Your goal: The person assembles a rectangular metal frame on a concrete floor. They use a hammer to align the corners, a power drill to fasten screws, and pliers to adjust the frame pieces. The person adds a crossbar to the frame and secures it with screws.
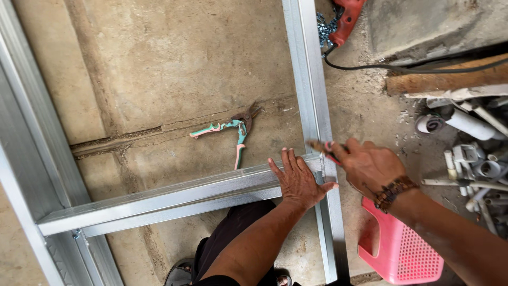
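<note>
My left hand lies flat, fingers spread, on the right end of a galvanised metal cross stud where it meets a long upright metal stud. My right hand, with a beaded bracelet on the wrist, hovers just right of that joint and grips a small blurred tool with a red handle, its tip over the upright stud. Teal and pink tin snips lie on the concrete floor above the cross stud, apart from both hands.
A second long metal stud runs down the left, joined to the cross stud. A red power tool with black cable lies at the top. Pipe offcuts, a wooden plank and a pink plastic stool sit at right.
</note>
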